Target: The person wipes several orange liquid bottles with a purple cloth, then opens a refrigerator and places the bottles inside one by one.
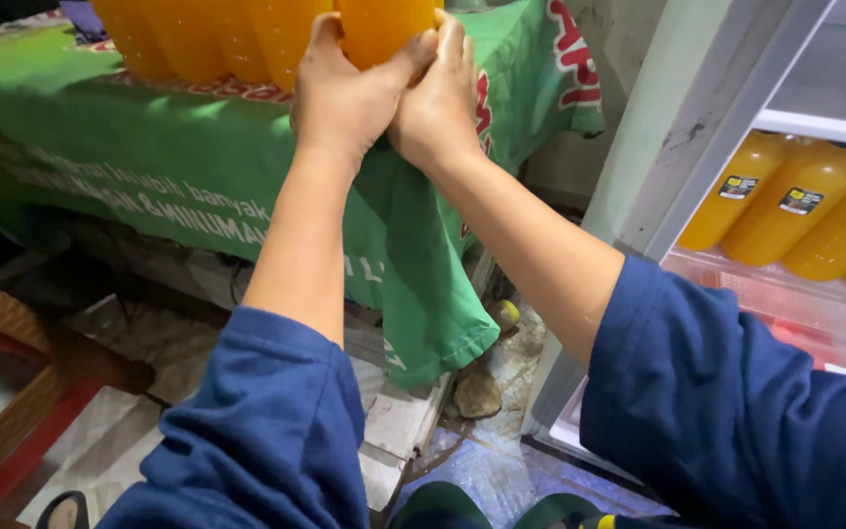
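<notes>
At the near edge of the surface (198, 167), where the green printed cloth (413, 255) is hanging over, I am holding one orange juice bottle (384, 29) with both hands. My left hand (345, 93) is wrapping its fingers (323, 44) around the bottle's left side, clamped on it, and my right hand (438, 98) is pressing in from the right with its fingers (450, 44) closed on the same bottle, the two thumbs touching in front. Only the lower part of the bottle is showing; its top is running out of view, so I cannot tell whether it is standing on the cloth or already lifted clear.

Further along the surface toward its far left corner, a row of like orange bottles (208, 39) is standing close together, just beside the one I am gripping. Off the right side, an open refrigerator (697, 147) is standing with its door frame near my right forearm, and a shelf (815, 127) inside is carrying more orange bottles with dark labels (800, 211), lying side by side.

Judging from this, I am partway through: some bottles are sitting in the refrigerator, several are waiting on the surface, and this one is in hand between the two places.
</notes>
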